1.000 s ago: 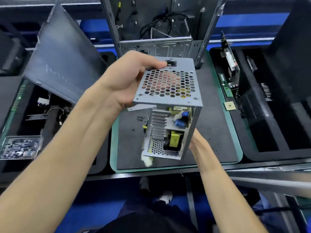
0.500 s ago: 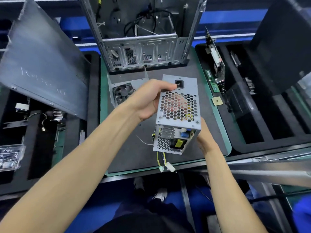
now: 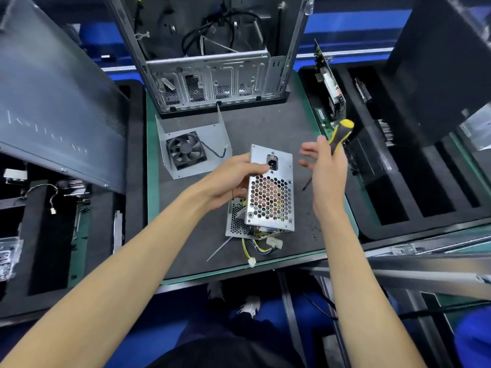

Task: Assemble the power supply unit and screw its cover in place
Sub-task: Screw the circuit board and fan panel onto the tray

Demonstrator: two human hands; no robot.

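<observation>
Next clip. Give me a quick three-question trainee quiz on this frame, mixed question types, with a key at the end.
1. True or false: the right hand holds a yellow-and-black screwdriver.
2. Multiple choice: where is the fan bracket relative to the power supply unit? A) on top of it B) on the mat behind it, to its left C) inside the computer case
3. Fill in: the left hand has its grip on the ____ side of the power supply unit, thumb near the power socket.

Key: 1 true; 2 B; 3 left
</observation>
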